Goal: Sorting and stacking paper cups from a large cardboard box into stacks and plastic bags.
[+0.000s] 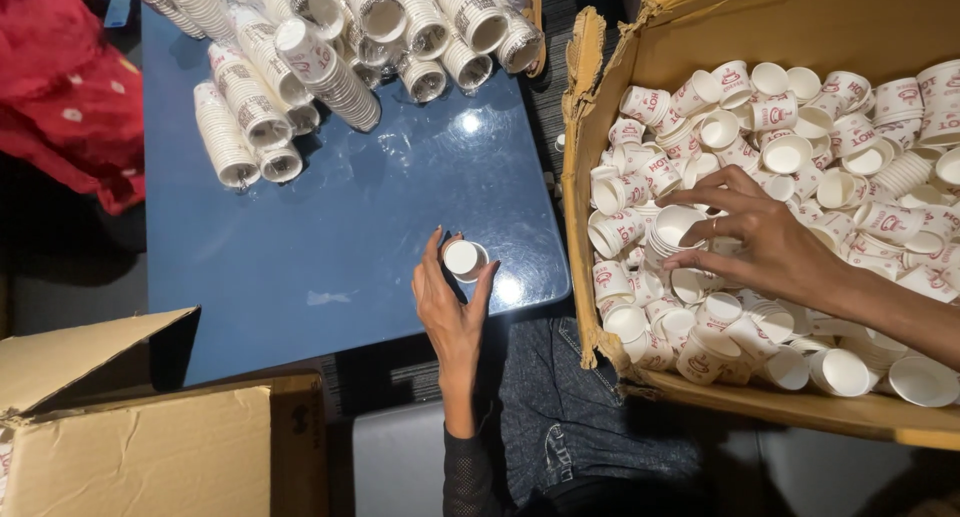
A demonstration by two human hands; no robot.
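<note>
A person's left hand (450, 302) pinches 1 small white paper cup (463, 259) between thumb and fingers, at 6 o'clock on the glossy blue table (330, 227). The right hand (765, 242) rests fingers spread, gripping nothing, on loose white paper cups with red print (850, 117) filling an open brown cardboard box (640, 37) at 3 o'clock. Nested cup stacks (330, 67) lie at 12 o'clock.
</note>
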